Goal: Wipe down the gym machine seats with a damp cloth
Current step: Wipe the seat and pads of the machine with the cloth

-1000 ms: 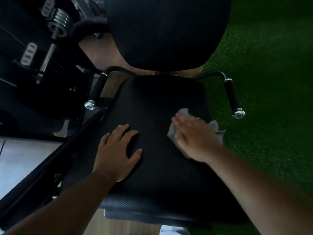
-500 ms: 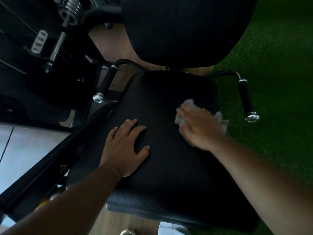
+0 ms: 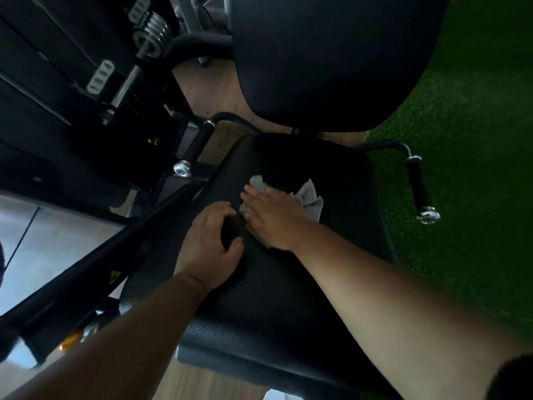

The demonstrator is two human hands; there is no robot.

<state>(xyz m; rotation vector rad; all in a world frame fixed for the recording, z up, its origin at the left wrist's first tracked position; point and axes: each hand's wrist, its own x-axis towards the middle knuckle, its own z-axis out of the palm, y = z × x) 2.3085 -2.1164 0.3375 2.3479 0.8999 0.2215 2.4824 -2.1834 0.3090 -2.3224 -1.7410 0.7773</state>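
A black padded seat [image 3: 340,255] of a gym machine fills the middle of the view, with its black backrest [image 3: 326,53] above it. My right hand [image 3: 274,217] lies flat on a grey cloth [image 3: 310,197] and presses it against the seat near the left half. My left hand [image 3: 207,241] rests on the seat's left part, just beside the right hand, fingers slightly bent and holding nothing. Most of the cloth is hidden under my right hand.
Two black handles with chrome end caps flank the seat, the left handle [image 3: 196,148] and the right handle [image 3: 419,186]. A dark frame bar [image 3: 95,264] runs diagonally at the left. Weight plates on a bar [image 3: 151,33] sit top left. Green turf [image 3: 476,168] lies to the right.
My right hand has slid the cloth leftward across the seat until it is next to my left hand. The view has shifted, so the seat sits further right and lower.
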